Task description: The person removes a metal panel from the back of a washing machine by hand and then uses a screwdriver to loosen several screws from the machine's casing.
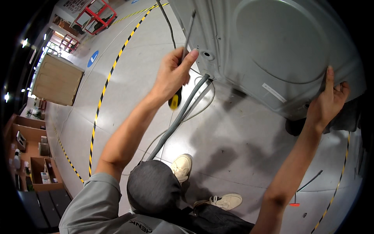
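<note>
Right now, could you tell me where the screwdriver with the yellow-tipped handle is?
In the head view the screwdriver is upper centre, gripped in the left hand, its shaft pointing up beside the grey appliance panel, just above the grey hose.

A narrow white rectangular label (274,93) sat slantwise on the grey metal panel (280,50), between the two hands and nearer the right hand (326,102), up and to its left. Well to the left of the left hand (174,70), a round blue floor sign (92,58) with a white mark lay on the grey floor (233,148) beside the yellow-and-black striped line (105,87). Further left of it stood a large tan box-shaped crate (56,80). Far below and left of that hand, small packages, too small to tell apart, filled the brown shelf compartments (41,167).
</note>
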### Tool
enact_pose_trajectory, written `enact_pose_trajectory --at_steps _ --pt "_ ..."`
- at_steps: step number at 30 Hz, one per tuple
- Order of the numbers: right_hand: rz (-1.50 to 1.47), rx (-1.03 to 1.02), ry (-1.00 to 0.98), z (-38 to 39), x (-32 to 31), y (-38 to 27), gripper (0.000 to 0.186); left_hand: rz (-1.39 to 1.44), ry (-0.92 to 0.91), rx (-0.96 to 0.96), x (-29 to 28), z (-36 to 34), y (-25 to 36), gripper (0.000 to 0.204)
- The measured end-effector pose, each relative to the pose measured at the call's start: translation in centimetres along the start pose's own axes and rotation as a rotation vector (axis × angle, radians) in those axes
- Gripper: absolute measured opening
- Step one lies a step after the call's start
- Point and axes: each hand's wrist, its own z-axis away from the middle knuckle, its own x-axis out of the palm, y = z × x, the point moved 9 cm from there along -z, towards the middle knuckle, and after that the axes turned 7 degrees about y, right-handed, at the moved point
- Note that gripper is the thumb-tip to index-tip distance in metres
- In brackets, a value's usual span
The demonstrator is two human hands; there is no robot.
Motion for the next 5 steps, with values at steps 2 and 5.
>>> enact_pose_trajectory --at_steps 2,5 --pt "-0.004 0.033 -0.004 0.1 0.2 0.1 0.048 -0.246 0.078 0.409 -0.7 -0.7 5.2 0.025" --pt "-0.016 0.035 -0.008 -0.2 0.2 0.4 0.051 -0.602 0.178 0.951 1.8 -0.5 14.4 0.015"
